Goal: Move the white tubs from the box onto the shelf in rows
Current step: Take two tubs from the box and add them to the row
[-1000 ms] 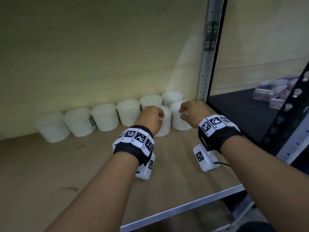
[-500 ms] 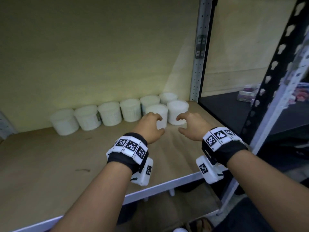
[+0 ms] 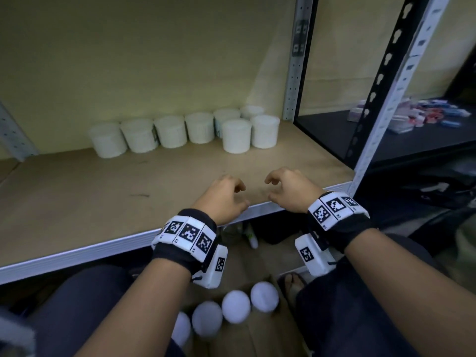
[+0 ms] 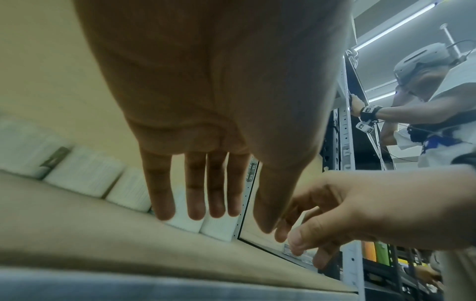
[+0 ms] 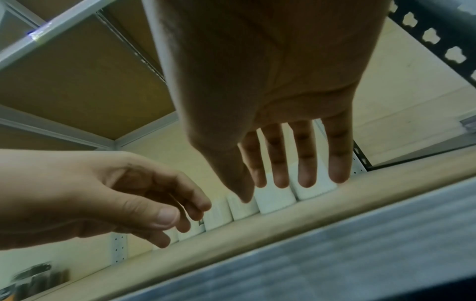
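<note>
My left hand and my right hand hover side by side over the front edge of the shelf, palms down, a small gap between them. Both hold nothing. In the head view the fingers look loosely curled; from the wrist cameras they hang long and relaxed, slightly spread, with nothing between fingers and thumb on the left, and the same on the right, where the fingers dangle apart.

The white tubs on the shelf stand upright well beyond my hands. A back row of six runs along the rear wall toward the grey upright post, each tub just beside its neighbour. In front of that row's right end stand two more, a front-left tub and a front-right tub, close together and starting a second row.

Below the shelf edge, between my knees, lies the cardboard box with more white tubs in it; I see four round lids in a curved line (the leftmost partly hidden by my left forearm).

To the right, past a black perforated post, a dark shelf carries small colourful packets, too blurred to read.
</note>
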Action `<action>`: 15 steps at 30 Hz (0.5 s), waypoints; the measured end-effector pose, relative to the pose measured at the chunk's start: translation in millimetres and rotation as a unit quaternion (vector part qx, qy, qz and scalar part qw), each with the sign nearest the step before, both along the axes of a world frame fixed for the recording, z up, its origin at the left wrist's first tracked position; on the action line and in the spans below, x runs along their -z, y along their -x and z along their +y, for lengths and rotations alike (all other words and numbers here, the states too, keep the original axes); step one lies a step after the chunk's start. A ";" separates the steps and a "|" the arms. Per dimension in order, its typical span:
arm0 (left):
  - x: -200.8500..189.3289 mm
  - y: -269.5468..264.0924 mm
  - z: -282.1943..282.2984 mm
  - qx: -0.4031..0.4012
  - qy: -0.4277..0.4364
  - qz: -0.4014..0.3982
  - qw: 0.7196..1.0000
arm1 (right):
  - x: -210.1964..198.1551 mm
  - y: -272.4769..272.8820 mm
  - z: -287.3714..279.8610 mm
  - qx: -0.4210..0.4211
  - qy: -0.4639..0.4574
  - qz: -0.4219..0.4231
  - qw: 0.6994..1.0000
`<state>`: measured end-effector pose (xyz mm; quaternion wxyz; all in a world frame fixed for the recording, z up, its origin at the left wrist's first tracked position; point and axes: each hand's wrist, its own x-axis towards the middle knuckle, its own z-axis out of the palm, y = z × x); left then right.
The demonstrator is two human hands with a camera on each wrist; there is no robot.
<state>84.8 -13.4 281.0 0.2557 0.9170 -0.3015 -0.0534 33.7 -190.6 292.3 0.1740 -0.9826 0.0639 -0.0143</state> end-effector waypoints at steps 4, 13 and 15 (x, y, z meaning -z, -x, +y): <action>21.5 19.7 8.6 0.010 0.015 0.041 0.999 | 24.8 14.5 6.4 0.004 -0.014 0.026 1.000; 112.5 25.5 14.7 0.003 -0.097 0.177 0.979 | 105.3 19.0 15.9 0.014 -0.033 0.176 0.984; 136.0 23.3 13.8 -0.009 -0.117 0.206 0.972 | 129.7 16.5 16.8 0.017 -0.035 0.198 0.979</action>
